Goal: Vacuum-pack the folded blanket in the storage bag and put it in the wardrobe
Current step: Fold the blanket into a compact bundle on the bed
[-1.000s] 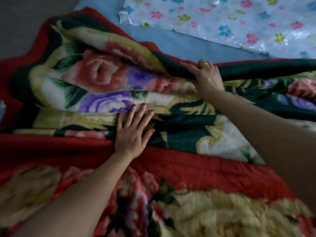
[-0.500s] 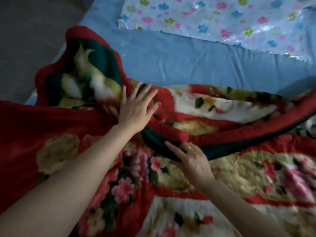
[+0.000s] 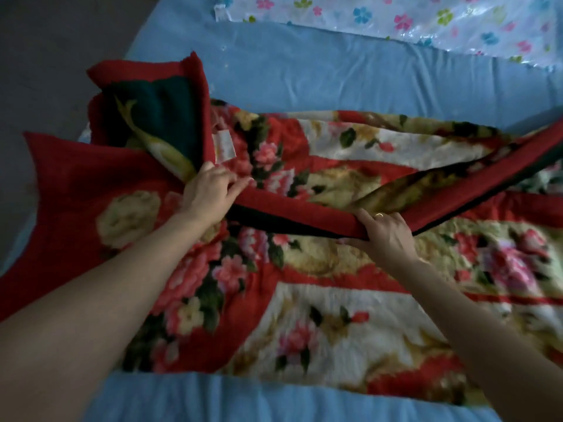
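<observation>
A thick red blanket (image 3: 350, 303) with pink and cream flowers lies spread across the blue bed. Its red-bordered upper layer (image 3: 289, 208) runs diagonally across the middle, and a dark green underside shows at the turned-up left corner (image 3: 164, 117). My left hand (image 3: 210, 190) holds that border near the corner, fingers curled onto the fabric. My right hand (image 3: 384, 233) grips the same border further right, thumb under the edge, a ring on one finger. The clear storage bag (image 3: 411, 19) with coloured flower prints lies flat at the far top of the bed.
The blue sheet (image 3: 335, 74) is bare between the blanket and the bag, and a strip of it shows along the near edge. Grey floor (image 3: 54, 41) lies beyond the bed's left side. A white label (image 3: 225, 146) is sewn on the blanket near my left hand.
The blanket's far layer came down toward me over the lower part. My left hand went from pressing flat to holding the border. My right hand now grips the edge further right.
</observation>
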